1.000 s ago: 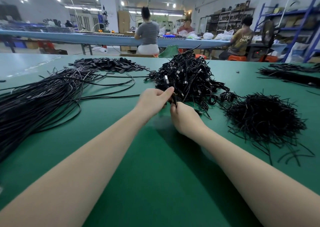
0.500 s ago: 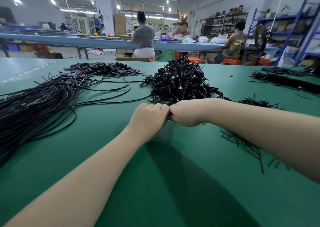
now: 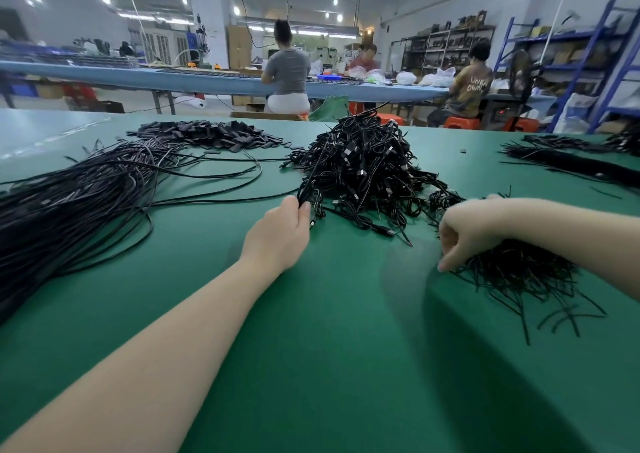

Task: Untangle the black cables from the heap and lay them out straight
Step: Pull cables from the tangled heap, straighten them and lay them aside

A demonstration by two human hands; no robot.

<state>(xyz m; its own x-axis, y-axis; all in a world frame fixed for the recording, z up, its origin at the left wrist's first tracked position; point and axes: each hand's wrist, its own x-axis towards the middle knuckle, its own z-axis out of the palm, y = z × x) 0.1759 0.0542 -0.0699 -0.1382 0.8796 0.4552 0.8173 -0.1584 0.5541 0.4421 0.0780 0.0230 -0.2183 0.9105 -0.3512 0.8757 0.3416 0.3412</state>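
Note:
A tangled heap of black cables point(image 3: 367, 168) rises in the middle of the green table point(image 3: 329, 348). My left hand point(image 3: 280, 234) is at the heap's near left edge, shut on a black cable point(image 3: 306, 188) that runs up into the heap. My right hand point(image 3: 467, 233) hovers at the left edge of a low pile of short black ties point(image 3: 519, 272), fingers curled with thumb and forefinger pinched; what it holds is not visible. Long cables laid out in a loose sheaf point(image 3: 69, 203) cover the left of the table.
A flat pile of small black pieces point(image 3: 211, 136) lies at the back left. More black cable bundles point(image 3: 571, 162) lie at the far right. Beyond the table, three people sit at a long blue bench point(image 3: 207, 80), with shelving at the right.
My hands, pressed together in front of the heap, have parted: the left went up-left with a cable, the right swung out to the pile of short ties.

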